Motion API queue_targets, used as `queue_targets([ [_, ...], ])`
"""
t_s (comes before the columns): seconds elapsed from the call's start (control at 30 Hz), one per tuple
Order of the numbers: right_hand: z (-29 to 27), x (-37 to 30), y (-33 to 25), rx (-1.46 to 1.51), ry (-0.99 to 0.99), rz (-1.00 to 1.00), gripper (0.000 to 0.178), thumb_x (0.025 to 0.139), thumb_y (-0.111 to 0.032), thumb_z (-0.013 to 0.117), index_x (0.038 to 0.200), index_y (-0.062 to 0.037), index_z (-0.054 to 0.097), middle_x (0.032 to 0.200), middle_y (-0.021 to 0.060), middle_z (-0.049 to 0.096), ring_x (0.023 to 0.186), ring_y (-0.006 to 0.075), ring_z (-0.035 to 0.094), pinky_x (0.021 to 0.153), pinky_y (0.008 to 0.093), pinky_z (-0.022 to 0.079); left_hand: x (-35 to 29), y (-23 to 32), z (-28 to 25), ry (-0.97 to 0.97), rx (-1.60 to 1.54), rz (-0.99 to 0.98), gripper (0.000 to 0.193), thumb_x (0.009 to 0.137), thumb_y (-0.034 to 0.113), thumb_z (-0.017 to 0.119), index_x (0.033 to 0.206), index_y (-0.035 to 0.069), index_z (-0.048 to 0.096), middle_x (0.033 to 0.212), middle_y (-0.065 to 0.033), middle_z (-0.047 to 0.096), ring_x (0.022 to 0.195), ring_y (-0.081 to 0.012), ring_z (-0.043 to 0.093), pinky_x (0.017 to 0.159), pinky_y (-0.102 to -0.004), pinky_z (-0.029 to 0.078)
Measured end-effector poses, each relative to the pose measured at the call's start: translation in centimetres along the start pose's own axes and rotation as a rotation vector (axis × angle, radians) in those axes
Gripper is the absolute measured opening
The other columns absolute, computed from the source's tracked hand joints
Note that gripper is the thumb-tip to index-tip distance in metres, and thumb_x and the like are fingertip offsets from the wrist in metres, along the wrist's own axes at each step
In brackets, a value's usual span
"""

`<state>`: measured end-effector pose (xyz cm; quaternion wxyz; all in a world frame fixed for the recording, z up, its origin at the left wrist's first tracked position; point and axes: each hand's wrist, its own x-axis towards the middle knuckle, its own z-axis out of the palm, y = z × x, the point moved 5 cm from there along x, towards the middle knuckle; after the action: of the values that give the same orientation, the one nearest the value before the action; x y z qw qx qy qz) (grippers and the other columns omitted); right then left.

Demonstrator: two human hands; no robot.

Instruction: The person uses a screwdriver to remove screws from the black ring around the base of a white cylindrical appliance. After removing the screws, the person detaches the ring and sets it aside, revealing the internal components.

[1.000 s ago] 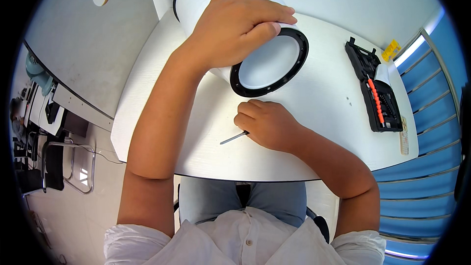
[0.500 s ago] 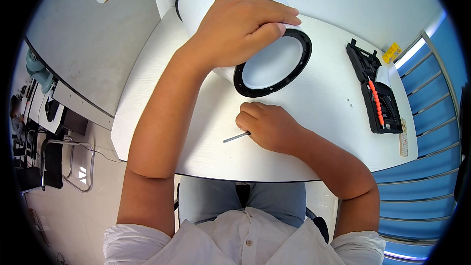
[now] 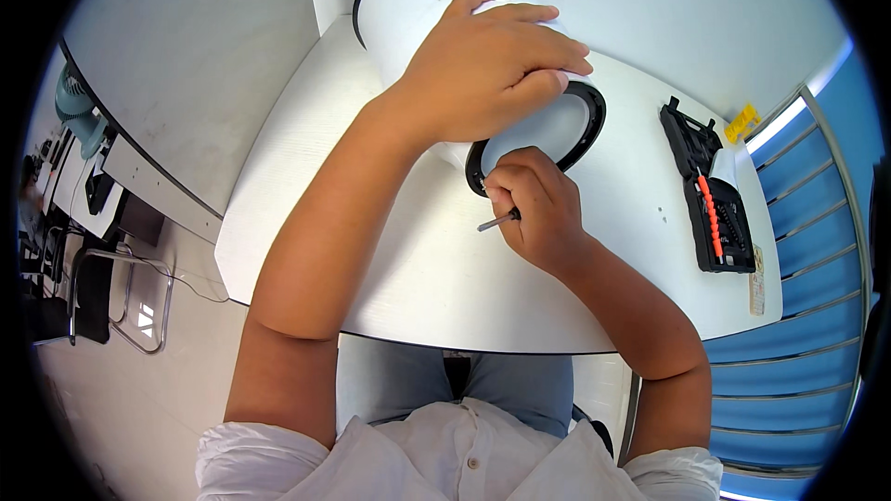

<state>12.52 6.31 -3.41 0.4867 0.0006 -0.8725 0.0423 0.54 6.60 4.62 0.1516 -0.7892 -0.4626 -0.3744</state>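
- Since the earlier frame, the right hand (image 3: 536, 213) has moved up from the bare bench to the black ring (image 3: 590, 130) at the end of the white cylinder (image 3: 418, 23).
- That hand is closed around a thin metal tool (image 3: 495, 221), whose shaft sticks out to the left.
- Lying on its side on the white bench (image 3: 418, 269), the cylinder is pressed under the left hand (image 3: 487, 65), fingers spread over its top.
- Well apart to the right lies an open black tool case (image 3: 710, 190).
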Motion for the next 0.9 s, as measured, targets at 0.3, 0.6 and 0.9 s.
queue_targets([
  [0.3, 0.6, 0.3, 0.4, 0.017, -0.008, 0.017, 0.022, 0.069, 0.008, 0.064, 0.081, -0.0048, 0.051, 0.079, 0.0071, 0.051, 0.065, 0.0226, 0.054, 0.053, 0.0315, 0.045, 0.1, 0.2, -0.2, -0.034, 0.011, -0.025, 0.033, 0.087, 0.02, 0.045, 0.109, 0.017, 0.068, 0.12, 0.0012, 0.066, 0.131, -0.0241, 0.046, 0.112, -0.0499, 0.019],
  [0.6, 1.1, -0.1, 0.5, 0.046, 0.052, 0.07, 0.031, 0.066, 0.011, 0.064, 0.087, -0.0047, 0.048, 0.079, 0.0079, 0.053, 0.065, 0.0238, 0.054, 0.051, 0.0326, 0.045, 0.1, 0.2, -0.1, -0.027, 0.039, -0.021, 0.033, 0.087, 0.021, 0.044, 0.109, 0.017, 0.068, 0.12, 0.0013, 0.066, 0.13, -0.0241, 0.047, 0.111, -0.0498, 0.02],
  [0.9, 0.9, 0.5, 0.0, 0.022, -0.016, 0.015, 0.028, 0.067, 0.011, 0.063, 0.086, -0.005, 0.049, 0.077, 0.008, 0.053, 0.066, 0.0243, 0.054, 0.052, 0.0337, 0.046, 0.1, 0.3, 0.0, -0.003, 0.04, -0.036, 0.034, 0.085, 0.021, 0.044, 0.109, 0.016, 0.069, 0.119, 0.0011, 0.066, 0.13, -0.0231, 0.047, 0.112, -0.0495, 0.02],
])
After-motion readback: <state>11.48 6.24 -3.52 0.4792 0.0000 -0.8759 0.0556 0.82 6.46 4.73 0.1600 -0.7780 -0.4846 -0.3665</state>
